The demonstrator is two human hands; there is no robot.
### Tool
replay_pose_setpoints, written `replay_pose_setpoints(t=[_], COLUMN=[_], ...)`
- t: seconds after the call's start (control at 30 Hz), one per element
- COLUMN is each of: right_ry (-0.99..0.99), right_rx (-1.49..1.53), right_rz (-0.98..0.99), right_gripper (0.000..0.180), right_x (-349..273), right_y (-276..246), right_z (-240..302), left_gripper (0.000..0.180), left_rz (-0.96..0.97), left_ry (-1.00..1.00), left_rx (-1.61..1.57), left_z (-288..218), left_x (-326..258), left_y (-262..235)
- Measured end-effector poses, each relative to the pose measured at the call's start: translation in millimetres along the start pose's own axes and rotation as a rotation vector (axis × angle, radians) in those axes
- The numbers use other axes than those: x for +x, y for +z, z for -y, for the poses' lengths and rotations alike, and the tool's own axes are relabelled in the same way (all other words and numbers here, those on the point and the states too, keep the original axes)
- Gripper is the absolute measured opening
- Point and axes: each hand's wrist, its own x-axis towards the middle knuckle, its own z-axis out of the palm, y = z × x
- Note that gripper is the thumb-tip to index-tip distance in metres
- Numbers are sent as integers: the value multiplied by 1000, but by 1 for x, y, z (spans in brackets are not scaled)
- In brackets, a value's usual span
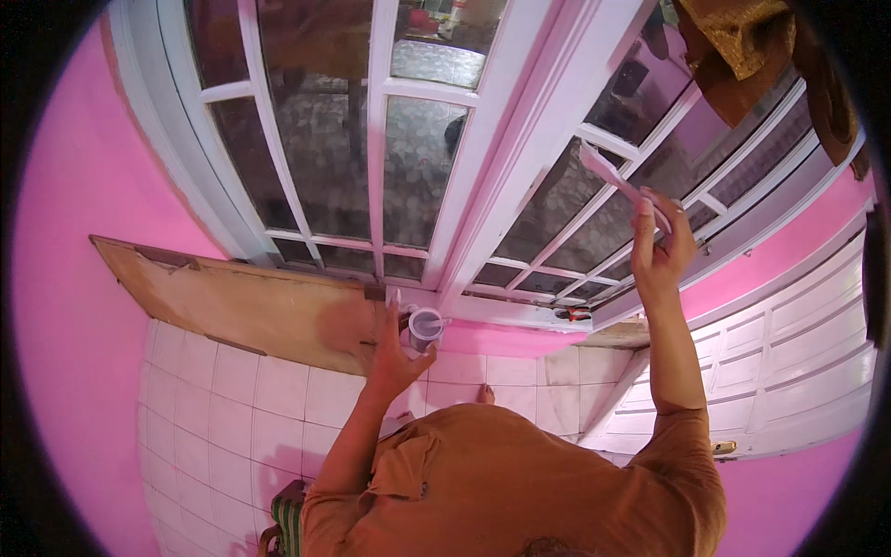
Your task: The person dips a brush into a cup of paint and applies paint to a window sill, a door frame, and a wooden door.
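Observation:
Raised to the right, my right hand (661, 237) pinches the handle of a pale paintbrush (613, 174). The brush's flat end lies over the white bars of the right window (594, 200); whether it touches them I cannot tell. Lower down and left of centre, my left hand (401, 348) is wrapped round a small white cup (426, 324). Something pale is inside the cup, and its contents are too small to make out. The cup is in front of the bottom of the left window (378, 186), near the pink wall below the frame.
Small orange-handled pliers (575, 315) lie on the right window's sill. A wooden board (251, 297) leans below the left window. Brown cloth (742, 46) hangs at upper right. A white slatted door (761, 362) stands at right. A green striped object (290, 520) is on the tiled floor (223, 408).

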Motion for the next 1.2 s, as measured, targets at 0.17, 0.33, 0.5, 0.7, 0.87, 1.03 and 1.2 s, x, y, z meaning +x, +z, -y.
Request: replay_pose_setpoints(t=[0.17,0.33,0.5,0.7,0.87,1.03,1.2], right_ry=[222,-44,-137,-292,-389,-550,-452], right_rx=[190,27,-75,-396,-476,-593,-700], right_rz=[20,85,329,435,194,-100,117], right_gripper=[17,20,15,15,17,13,15], right_x=[-4,18,47,87,149,177,103], right_y=[0,40,94,115,91,82,125], right_z=[47,81,88,64,52,77,44], left_gripper=[107,103,104,105,102,99,97], left_rz=[100,70,63,7,-13,-25,-22], left_ry=[7,5,-22,-38,11,-16,55], left_rx=[7,-45,-14,-47,-48,-123,18], left_z=[-10,0,13,10,10,21,6], left_x=[-3,-18,-28,-35,-34,-39,-33], left_y=[-18,-32,-45,-61,-64,-62,-63])
